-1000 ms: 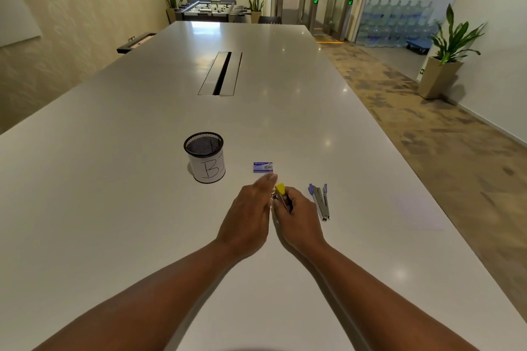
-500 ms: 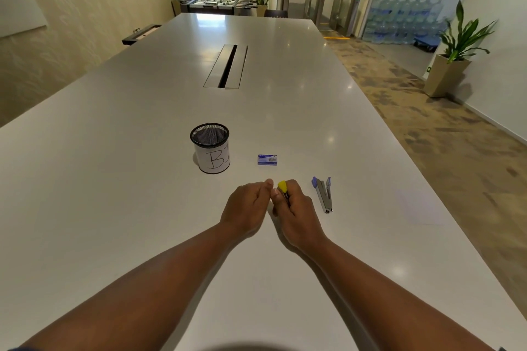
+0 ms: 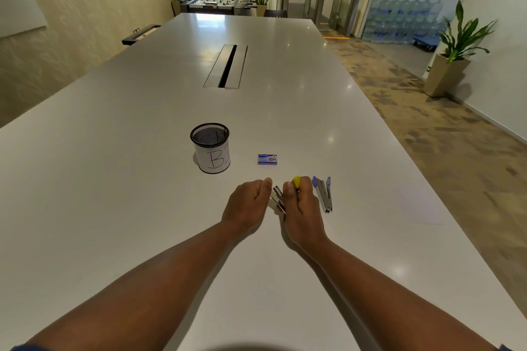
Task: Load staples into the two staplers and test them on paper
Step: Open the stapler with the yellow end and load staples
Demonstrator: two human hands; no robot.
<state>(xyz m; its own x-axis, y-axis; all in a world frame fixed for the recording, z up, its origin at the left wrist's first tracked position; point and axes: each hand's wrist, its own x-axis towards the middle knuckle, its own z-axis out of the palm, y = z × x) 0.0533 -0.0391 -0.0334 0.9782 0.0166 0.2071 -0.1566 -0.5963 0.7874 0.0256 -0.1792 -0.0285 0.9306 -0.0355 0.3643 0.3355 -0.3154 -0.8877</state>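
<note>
A small yellow-handled stapler (image 3: 296,181) is gripped in my right hand (image 3: 302,205); its metal body (image 3: 278,197) shows between my two hands. My left hand (image 3: 246,204) has curled fingers at the stapler's metal part, apparently pinching it. A blue-handled metal stapler (image 3: 323,194) lies on the white table (image 3: 114,179) just right of my right hand. A small blue staple box (image 3: 267,159) lies shut beyond my hands. A faint sheet of white paper (image 3: 410,205) lies to the right.
A black mesh pen cup (image 3: 210,147) with a white label marked "B" stands left of the staple box. A cable slot (image 3: 226,66) sits mid-table. The table's right edge drops to a carpeted floor with a potted plant (image 3: 453,48).
My left hand's fingers curled in from straight and drew slightly left. The yellow stapler's metal part now shows between my hands. The camera tilted a little.
</note>
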